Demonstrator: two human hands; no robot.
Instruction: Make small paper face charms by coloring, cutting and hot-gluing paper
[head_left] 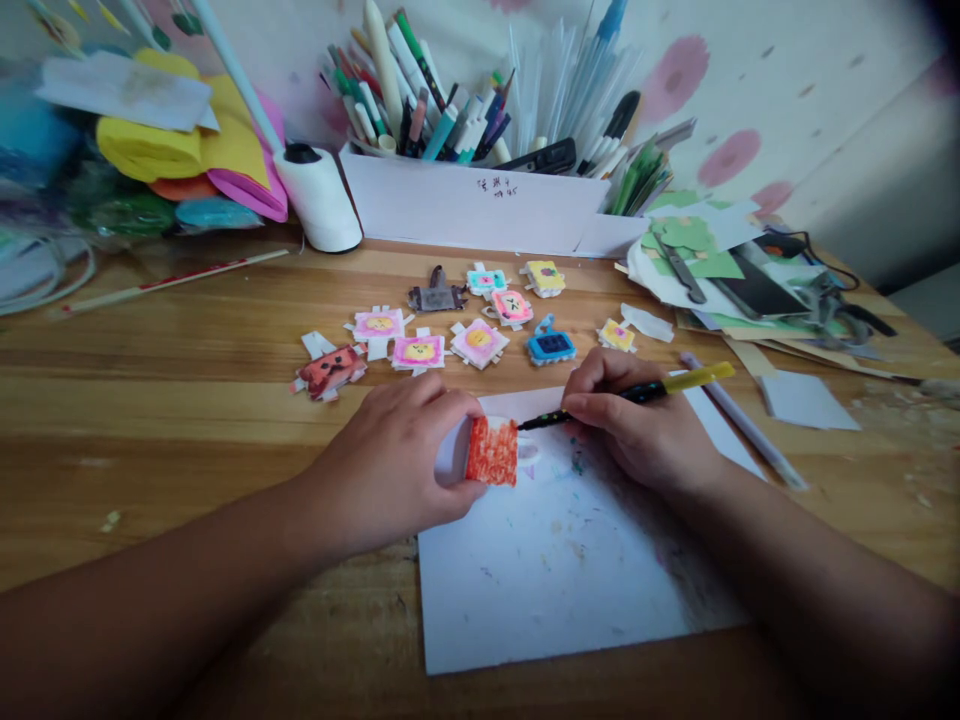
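While the left hand point(409, 450) grips, pen point(630, 397) meets edge.

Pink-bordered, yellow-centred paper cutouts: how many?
3: left cutout, right of the red cutout; middle cutout, nearest the left hand; right cutout, beside the blue cutout. Hands may hide more.

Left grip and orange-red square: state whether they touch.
Touching. The head view shows the grip of the left hand pinching the orange-red square at two corners.

Head view, looking forward and down at desk point(225, 420).
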